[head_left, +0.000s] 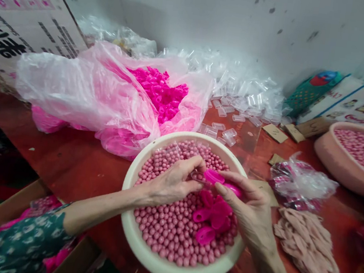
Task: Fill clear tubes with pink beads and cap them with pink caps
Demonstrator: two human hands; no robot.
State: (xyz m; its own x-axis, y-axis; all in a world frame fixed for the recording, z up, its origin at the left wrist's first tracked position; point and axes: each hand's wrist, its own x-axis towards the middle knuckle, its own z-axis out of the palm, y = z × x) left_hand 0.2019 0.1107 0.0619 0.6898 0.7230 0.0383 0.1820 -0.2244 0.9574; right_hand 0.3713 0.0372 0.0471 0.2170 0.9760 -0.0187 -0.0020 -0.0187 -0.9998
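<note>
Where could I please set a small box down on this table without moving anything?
The widest bare patch of the red table lies left of the cream bowl, below the pink plastic bag. A narrower strip runs between the bowl and the beige strips. Behind the bowl it is crowded with clear tubes; both hands work over the bowl.

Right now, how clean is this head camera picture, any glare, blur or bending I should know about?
Head view: soft, even light, with faint shadows. Wide-lens bending curves the cardboard box and stretches the edges. White glare on the pink bag and the clear-tube pile. The left hand, right hand, pink cap and bowl are fairly sharp; the corners blur, especially lower right.
</note>
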